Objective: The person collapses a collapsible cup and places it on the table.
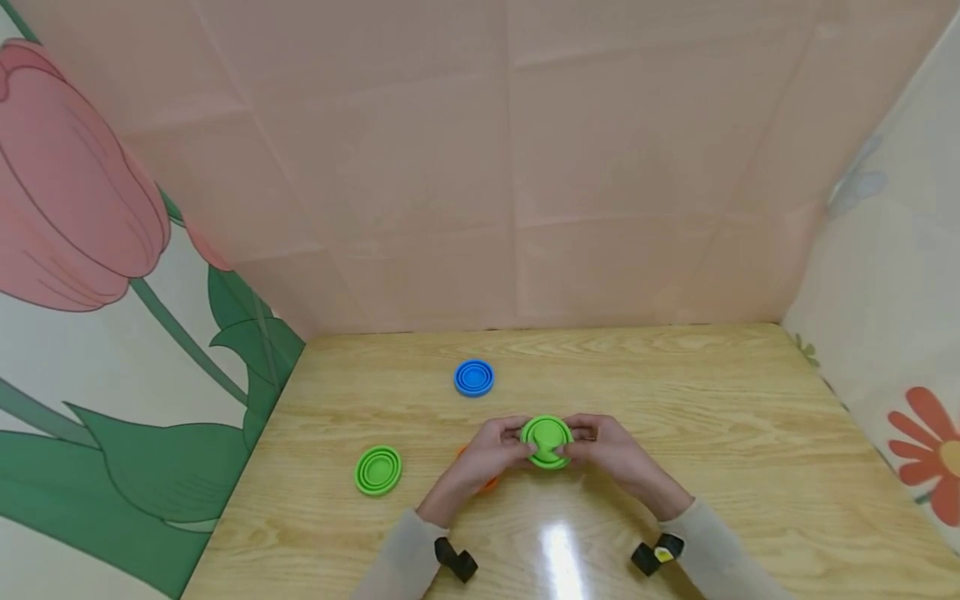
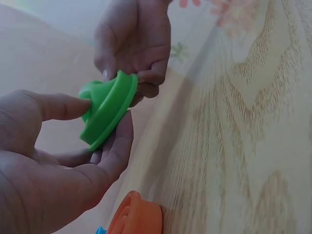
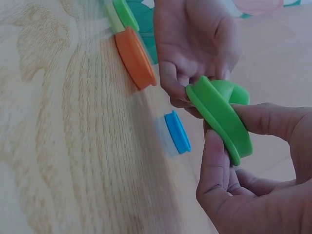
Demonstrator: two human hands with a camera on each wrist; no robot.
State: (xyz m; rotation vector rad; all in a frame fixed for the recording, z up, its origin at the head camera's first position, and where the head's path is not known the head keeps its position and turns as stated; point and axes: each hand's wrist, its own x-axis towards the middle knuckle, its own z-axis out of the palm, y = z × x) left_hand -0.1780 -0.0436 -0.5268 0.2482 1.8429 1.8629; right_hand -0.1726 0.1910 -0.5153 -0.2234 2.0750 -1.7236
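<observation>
Both hands hold one green collapsible cup (image 1: 547, 427) between them, raised above the table. My left hand (image 1: 491, 457) grips its left edge, thumb on the near face and fingers behind the rim. On the opposite edge, my right hand (image 1: 617, 454) pinches it the same way. Both thumbs press into the round middle, which looks dented and bulges out from the rim in the left wrist view. Just below the left hand lies an orange folded cup (image 3: 134, 58), mostly covered by that hand in the head view.
A second green cup (image 1: 378, 471), folded into rings, lies on the wooden table (image 1: 720, 425) at left. Farther back is a blue folded cup (image 1: 474, 378). A pink-covered wall (image 1: 525, 208) rises behind the table, with flower-patterned panels on both sides.
</observation>
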